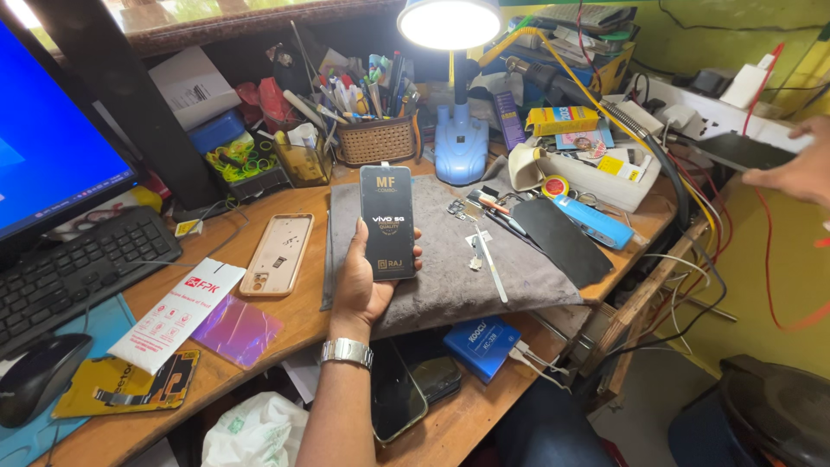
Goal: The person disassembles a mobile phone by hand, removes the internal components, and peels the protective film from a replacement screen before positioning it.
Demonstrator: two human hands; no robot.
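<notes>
- Left hand [367, 281], watch on wrist, fingers clenched round a black phone screen [386, 221], held upright over the grey cloth [450, 259].
- Right hand [800, 169] far right of cloth, off the bench [285, 320]; fingers grasping a dark flat panel [739, 151].
- Phone back cover [277, 253] lies left of cloth.
- Lamp [458, 130] and pen basket [376, 138] behind cloth.
- Blue box [482, 343] just in front of cloth.
</notes>
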